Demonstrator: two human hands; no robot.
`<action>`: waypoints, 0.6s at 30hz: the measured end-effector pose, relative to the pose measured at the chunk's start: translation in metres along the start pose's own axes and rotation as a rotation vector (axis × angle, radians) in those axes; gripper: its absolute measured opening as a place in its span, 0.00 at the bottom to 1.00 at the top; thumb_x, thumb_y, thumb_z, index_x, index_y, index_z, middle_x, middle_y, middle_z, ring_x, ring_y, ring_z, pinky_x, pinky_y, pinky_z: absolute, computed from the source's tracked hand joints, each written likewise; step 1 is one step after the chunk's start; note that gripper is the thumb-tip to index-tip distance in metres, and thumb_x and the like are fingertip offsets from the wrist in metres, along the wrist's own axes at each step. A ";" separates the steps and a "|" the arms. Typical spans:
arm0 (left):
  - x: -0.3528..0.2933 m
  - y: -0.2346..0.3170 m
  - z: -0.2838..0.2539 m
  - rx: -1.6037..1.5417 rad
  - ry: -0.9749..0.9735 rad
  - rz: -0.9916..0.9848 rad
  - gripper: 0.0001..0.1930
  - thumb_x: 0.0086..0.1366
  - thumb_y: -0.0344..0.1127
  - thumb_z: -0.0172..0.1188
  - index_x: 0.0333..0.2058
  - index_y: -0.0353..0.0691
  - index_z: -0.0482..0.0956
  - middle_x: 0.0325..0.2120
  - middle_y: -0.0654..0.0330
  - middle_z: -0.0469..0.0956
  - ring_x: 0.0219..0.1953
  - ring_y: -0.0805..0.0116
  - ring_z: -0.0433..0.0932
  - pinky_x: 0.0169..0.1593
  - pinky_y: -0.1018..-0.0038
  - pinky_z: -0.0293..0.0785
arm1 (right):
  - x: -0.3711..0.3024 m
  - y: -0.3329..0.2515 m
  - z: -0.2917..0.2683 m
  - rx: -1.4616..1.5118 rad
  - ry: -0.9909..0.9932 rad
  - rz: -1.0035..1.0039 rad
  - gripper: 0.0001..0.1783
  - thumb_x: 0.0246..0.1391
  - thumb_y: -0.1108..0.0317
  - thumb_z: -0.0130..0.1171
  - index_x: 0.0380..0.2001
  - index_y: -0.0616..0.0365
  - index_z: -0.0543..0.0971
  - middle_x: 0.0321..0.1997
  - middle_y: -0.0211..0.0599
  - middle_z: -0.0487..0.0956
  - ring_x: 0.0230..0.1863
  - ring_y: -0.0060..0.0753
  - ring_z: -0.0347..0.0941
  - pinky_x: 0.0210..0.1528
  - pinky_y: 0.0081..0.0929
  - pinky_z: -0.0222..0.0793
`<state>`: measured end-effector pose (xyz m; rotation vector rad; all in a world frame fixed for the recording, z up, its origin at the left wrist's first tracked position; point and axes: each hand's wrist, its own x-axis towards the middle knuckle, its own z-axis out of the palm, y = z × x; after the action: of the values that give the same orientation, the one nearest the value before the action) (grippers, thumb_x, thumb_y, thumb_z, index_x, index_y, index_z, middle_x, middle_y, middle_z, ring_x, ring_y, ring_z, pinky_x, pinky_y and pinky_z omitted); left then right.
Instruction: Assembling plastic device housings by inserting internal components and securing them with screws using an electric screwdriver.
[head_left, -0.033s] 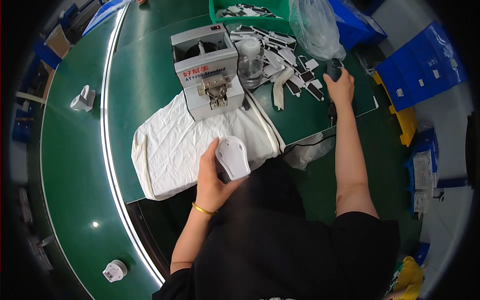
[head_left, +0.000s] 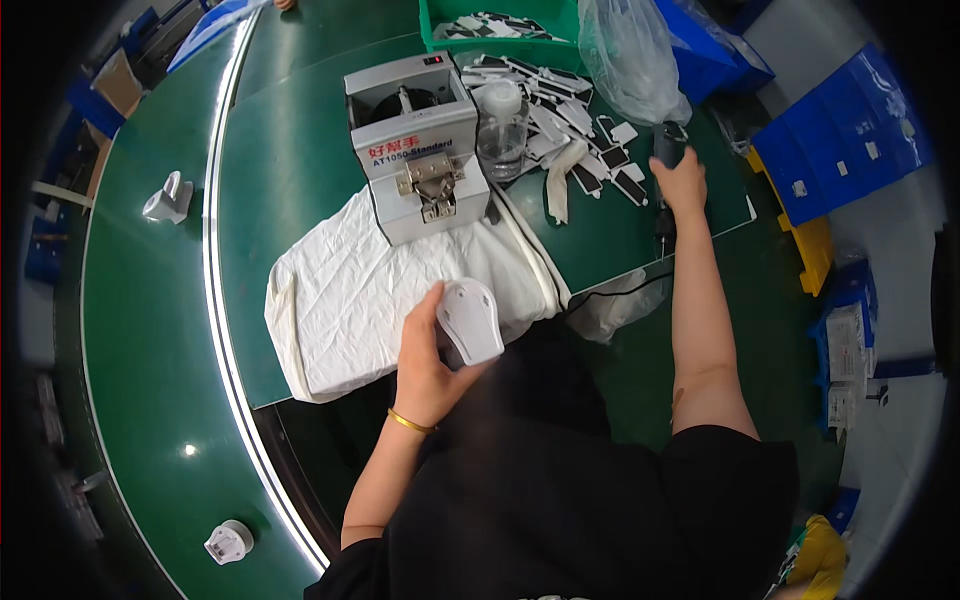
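My left hand (head_left: 428,358) grips a white plastic housing (head_left: 470,322) from its left side, above the front edge of the cloth. Its hollow, rounded face with small holes turns up toward me. At the right end of the bench, my right hand (head_left: 682,183) is closed around a dark electric screwdriver (head_left: 668,145). The tool's tip points toward the near bench edge, and my palm hides part of its body. Between my hands stands a grey screw feeder (head_left: 425,205) on a white cloth (head_left: 335,310).
A clear bottle (head_left: 502,130) and a pile of white-and-black flat parts (head_left: 570,115) lie beside the feeder. Behind them are a green bin (head_left: 555,50) and a plastic bag (head_left: 635,60). White housings (head_left: 168,198) sit on the green surface at left. Blue bins (head_left: 840,140) stand right.
The housing and my left hand sit very slightly lower and to the right. My right hand has shifted a little along the screwdriver.
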<state>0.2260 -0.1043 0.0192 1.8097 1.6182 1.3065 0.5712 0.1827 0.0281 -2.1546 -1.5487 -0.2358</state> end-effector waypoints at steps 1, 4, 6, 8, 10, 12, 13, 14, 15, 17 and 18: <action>0.001 0.000 0.002 -0.001 0.006 0.007 0.50 0.40 0.31 0.78 0.63 0.35 0.60 0.54 0.48 0.70 0.51 0.50 0.72 0.55 0.64 0.70 | 0.016 0.024 0.016 0.176 -0.194 0.057 0.31 0.44 0.52 0.70 0.44 0.66 0.77 0.38 0.43 0.79 0.34 0.37 0.77 0.37 0.33 0.74; -0.004 -0.002 0.003 -0.012 0.011 0.005 0.49 0.39 0.30 0.77 0.62 0.36 0.62 0.54 0.47 0.71 0.51 0.48 0.73 0.53 0.63 0.72 | 0.031 0.032 0.016 0.806 -0.615 0.234 0.19 0.44 0.61 0.71 0.34 0.63 0.79 0.27 0.32 0.78 0.21 0.31 0.72 0.25 0.32 0.71; -0.005 -0.006 0.001 0.042 0.012 0.071 0.47 0.39 0.31 0.77 0.61 0.37 0.64 0.55 0.46 0.70 0.53 0.48 0.72 0.54 0.63 0.72 | 0.005 0.008 -0.010 1.232 -0.743 0.335 0.14 0.47 0.65 0.68 0.35 0.60 0.78 0.28 0.32 0.77 0.25 0.29 0.73 0.29 0.27 0.71; -0.004 -0.009 0.002 0.105 -0.007 0.154 0.39 0.40 0.32 0.75 0.56 0.46 0.73 0.57 0.44 0.68 0.57 0.47 0.71 0.55 0.62 0.72 | -0.023 -0.025 -0.034 1.645 -0.823 0.230 0.14 0.49 0.74 0.63 0.40 0.59 0.76 0.33 0.33 0.76 0.35 0.31 0.75 0.42 0.28 0.72; -0.006 -0.009 0.001 0.135 -0.001 0.163 0.36 0.41 0.32 0.75 0.54 0.50 0.75 0.58 0.44 0.67 0.57 0.47 0.71 0.55 0.62 0.72 | -0.052 -0.079 -0.069 1.991 -0.873 0.003 0.18 0.49 0.80 0.60 0.45 0.56 0.74 0.38 0.35 0.76 0.40 0.34 0.74 0.54 0.39 0.71; -0.007 -0.008 0.002 0.135 0.002 0.162 0.33 0.42 0.32 0.74 0.52 0.57 0.78 0.59 0.43 0.66 0.56 0.45 0.71 0.56 0.62 0.72 | -0.070 -0.129 -0.094 2.038 -0.848 -0.209 0.20 0.50 0.84 0.56 0.45 0.51 0.73 0.44 0.36 0.77 0.49 0.39 0.75 0.66 0.57 0.60; -0.007 -0.008 0.001 0.136 0.007 0.161 0.33 0.42 0.32 0.74 0.52 0.57 0.78 0.59 0.43 0.66 0.56 0.45 0.71 0.56 0.62 0.72 | -0.077 -0.155 -0.107 2.004 -0.783 -0.310 0.20 0.51 0.84 0.56 0.45 0.51 0.73 0.43 0.36 0.78 0.48 0.41 0.77 0.62 0.52 0.66; -0.007 -0.009 0.001 0.130 0.004 0.167 0.34 0.42 0.32 0.74 0.53 0.56 0.78 0.59 0.43 0.66 0.56 0.45 0.71 0.56 0.62 0.72 | -0.083 -0.178 -0.116 1.993 -0.747 -0.362 0.19 0.51 0.84 0.57 0.45 0.52 0.72 0.41 0.36 0.78 0.45 0.41 0.78 0.59 0.49 0.68; -0.006 -0.010 0.001 0.118 0.002 0.176 0.35 0.42 0.31 0.74 0.53 0.56 0.78 0.59 0.43 0.66 0.56 0.45 0.71 0.56 0.62 0.72 | -0.088 -0.196 -0.123 1.978 -0.706 -0.415 0.19 0.50 0.84 0.58 0.44 0.53 0.72 0.39 0.36 0.79 0.43 0.41 0.79 0.56 0.45 0.71; -0.008 -0.012 0.003 0.113 0.011 0.178 0.35 0.42 0.31 0.74 0.54 0.56 0.77 0.59 0.43 0.66 0.57 0.45 0.71 0.56 0.62 0.72 | -0.096 -0.226 -0.126 1.892 -0.580 -0.530 0.19 0.48 0.83 0.61 0.43 0.56 0.70 0.36 0.35 0.79 0.40 0.39 0.80 0.50 0.38 0.73; -0.008 -0.013 0.003 0.105 0.012 0.181 0.36 0.41 0.31 0.74 0.54 0.57 0.77 0.59 0.43 0.66 0.57 0.45 0.70 0.56 0.61 0.71 | -0.097 -0.234 -0.128 1.718 -0.532 -0.605 0.19 0.47 0.82 0.64 0.41 0.58 0.70 0.36 0.35 0.78 0.41 0.37 0.80 0.49 0.34 0.74</action>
<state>0.2219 -0.1074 0.0040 2.0566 1.5874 1.3316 0.3369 0.0991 0.1649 -0.3691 -1.5285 1.1365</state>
